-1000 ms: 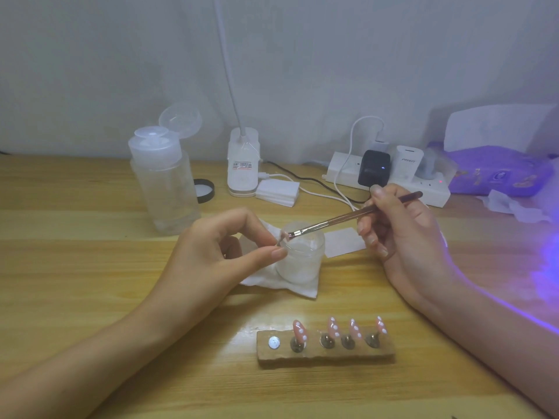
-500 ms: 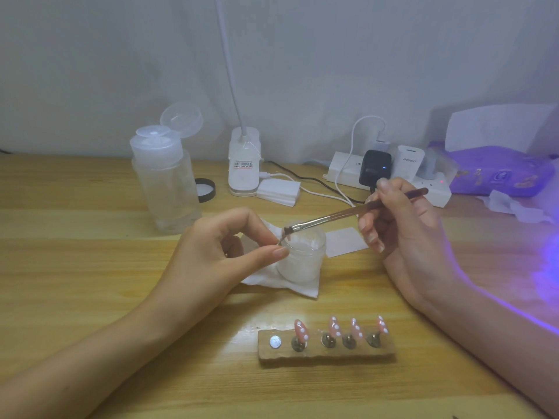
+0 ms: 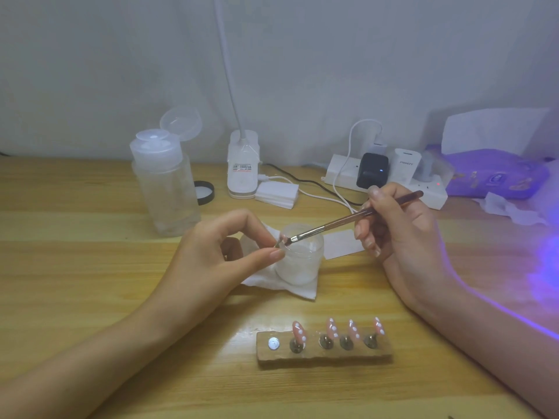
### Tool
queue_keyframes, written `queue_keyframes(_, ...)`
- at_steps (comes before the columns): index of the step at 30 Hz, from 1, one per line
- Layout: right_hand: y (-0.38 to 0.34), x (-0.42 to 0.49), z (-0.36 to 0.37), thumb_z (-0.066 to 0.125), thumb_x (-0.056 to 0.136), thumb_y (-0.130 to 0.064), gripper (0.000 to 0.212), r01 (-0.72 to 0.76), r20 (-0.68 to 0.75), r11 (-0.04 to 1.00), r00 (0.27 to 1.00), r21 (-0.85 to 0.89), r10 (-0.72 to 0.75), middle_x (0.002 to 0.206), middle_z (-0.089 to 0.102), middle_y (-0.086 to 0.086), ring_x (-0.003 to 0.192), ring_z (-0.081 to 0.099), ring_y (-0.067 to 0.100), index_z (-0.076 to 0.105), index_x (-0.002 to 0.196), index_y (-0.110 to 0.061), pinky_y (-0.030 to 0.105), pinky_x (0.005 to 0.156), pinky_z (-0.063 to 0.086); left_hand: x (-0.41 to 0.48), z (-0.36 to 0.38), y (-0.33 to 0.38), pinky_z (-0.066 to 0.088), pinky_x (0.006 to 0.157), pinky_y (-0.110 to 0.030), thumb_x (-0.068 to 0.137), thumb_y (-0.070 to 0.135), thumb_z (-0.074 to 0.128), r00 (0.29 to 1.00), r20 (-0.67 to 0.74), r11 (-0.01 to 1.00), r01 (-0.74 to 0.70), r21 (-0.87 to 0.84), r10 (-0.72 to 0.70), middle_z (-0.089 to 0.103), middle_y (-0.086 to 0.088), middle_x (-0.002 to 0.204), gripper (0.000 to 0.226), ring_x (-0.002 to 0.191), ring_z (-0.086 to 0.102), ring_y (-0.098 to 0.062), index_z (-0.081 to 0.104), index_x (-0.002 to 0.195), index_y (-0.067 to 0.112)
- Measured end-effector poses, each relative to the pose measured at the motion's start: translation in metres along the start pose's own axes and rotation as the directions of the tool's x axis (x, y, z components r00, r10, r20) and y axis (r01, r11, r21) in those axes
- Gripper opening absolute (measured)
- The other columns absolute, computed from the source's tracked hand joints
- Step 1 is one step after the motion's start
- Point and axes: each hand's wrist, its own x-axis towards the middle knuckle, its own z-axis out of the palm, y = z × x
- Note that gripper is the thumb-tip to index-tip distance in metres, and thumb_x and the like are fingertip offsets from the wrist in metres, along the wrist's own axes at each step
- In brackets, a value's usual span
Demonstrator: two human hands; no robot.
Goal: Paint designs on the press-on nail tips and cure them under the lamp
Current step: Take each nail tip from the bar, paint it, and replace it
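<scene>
Brush (image 3: pixel 332 224) lower now, over wooden table (image 3: pixel 90 267).

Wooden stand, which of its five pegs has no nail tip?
The leftmost peg, a bare silver disc; the other four hold pink white-dotted nail tips.

Pinched nail tip (image 3: pixel 280 241) v. blurry, design unreadable.

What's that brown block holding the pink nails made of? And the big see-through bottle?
The block looks like rough wood or maybe cork: it is brown and matte with ragged edges, and I can't tell which. The bottle seems to be clear plastic, with see-through, slightly cloudy walls and a thin flip lid.
</scene>
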Motion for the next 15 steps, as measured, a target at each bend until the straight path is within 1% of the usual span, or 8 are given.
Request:
queue_keyframes(2,-0.001,0.000,0.000,0.060,0.085,-0.037,0.024,0.029,0.006,0.999,1.000,-0.018,-0.029,0.052,0.058,0.005,0.042,0.047,0.012,0.054,0.068,-0.021,0.018,0.040,0.035,0.000,0.000,-0.001,0.027,0.046,-0.004,0.080,0.021,0.077,1.000,0.002,1.000,0.001,0.009,-0.001,0.055,0.026,0.055,0.015,0.043,0.034,-0.001,0.064,0.074,0.015)
queue_keyframes(4,-0.001,-0.001,-0.001,0.060,0.091,-0.034,0.026,0.061,-0.002,0.998,0.998,-0.033,-0.061,0.052,0.058,0.004,0.042,0.047,0.012,0.055,0.067,-0.024,0.018,0.041,0.035,-0.001,0.000,-0.001,0.026,0.046,-0.004,0.082,0.019,0.077,1.000,0.000,1.000,-0.001,0.017,0.001,0.053,0.026,0.052,0.014,0.042,0.035,-0.001,0.065,0.074,0.017)
queue_keyframes(7,-0.002,-0.001,-0.003,0.053,0.100,-0.027,0.034,0.103,-0.046,0.994,0.993,-0.045,-0.105,0.051,0.056,0.001,0.042,0.046,0.010,0.057,0.066,-0.028,0.016,0.041,0.034,-0.001,-0.001,0.000,0.027,0.046,-0.004,0.083,0.022,0.076,1.000,-0.018,1.000,0.004,-0.004,-0.005,0.053,0.025,0.052,0.014,0.042,0.036,-0.001,0.066,0.075,0.020)
queue_keyframes(8,-0.003,-0.001,-0.002,0.052,0.101,-0.026,0.035,0.108,-0.063,0.993,0.992,-0.045,-0.111,0.051,0.056,0.000,0.042,0.045,0.010,0.057,0.066,-0.028,0.016,0.041,0.034,-0.001,-0.002,0.001,0.028,0.047,-0.004,0.082,0.026,0.076,1.000,-0.026,1.000,0.010,-0.023,-0.010,0.056,0.023,0.056,0.013,0.043,0.037,-0.001,0.067,0.075,0.021)
queue_keyframes(10,-0.007,-0.001,-0.001,0.052,0.100,-0.028,0.034,0.117,-0.074,0.992,0.990,-0.055,-0.121,0.050,0.054,-0.001,0.042,0.046,0.009,0.056,0.065,-0.028,0.015,0.040,0.034,0.000,-0.003,0.002,0.032,0.047,-0.007,0.079,0.033,0.075,0.999,-0.044,0.997,0.024,-0.071,-0.027,0.066,0.017,0.069,0.013,0.047,0.042,-0.001,0.068,0.075,0.023)
queue_keyframes(12,-0.014,-0.002,0.001,0.056,0.095,-0.035,0.030,0.153,-0.030,0.980,0.987,-0.126,-0.158,0.050,0.055,0.001,0.042,0.046,0.011,0.053,0.067,-0.026,0.017,0.040,0.034,0.000,-0.003,0.003,0.038,0.048,-0.010,0.075,0.037,0.076,0.997,-0.062,0.992,0.046,-0.114,-0.053,0.070,0.010,0.078,0.013,0.050,0.049,-0.002,0.070,0.074,0.025)
queue_keyframes(15,-0.025,-0.003,0.006,0.063,0.094,-0.036,0.033,0.256,0.150,0.930,0.963,-0.265,-0.223,0.052,0.059,0.007,0.042,0.049,0.016,0.051,0.070,-0.017,0.021,0.041,0.038,0.000,-0.004,0.002,0.039,0.047,-0.010,0.074,0.036,0.077,0.995,-0.069,0.987,0.067,-0.146,-0.077,0.070,0.007,0.078,0.012,0.051,0.055,-0.005,0.071,0.074,0.025)
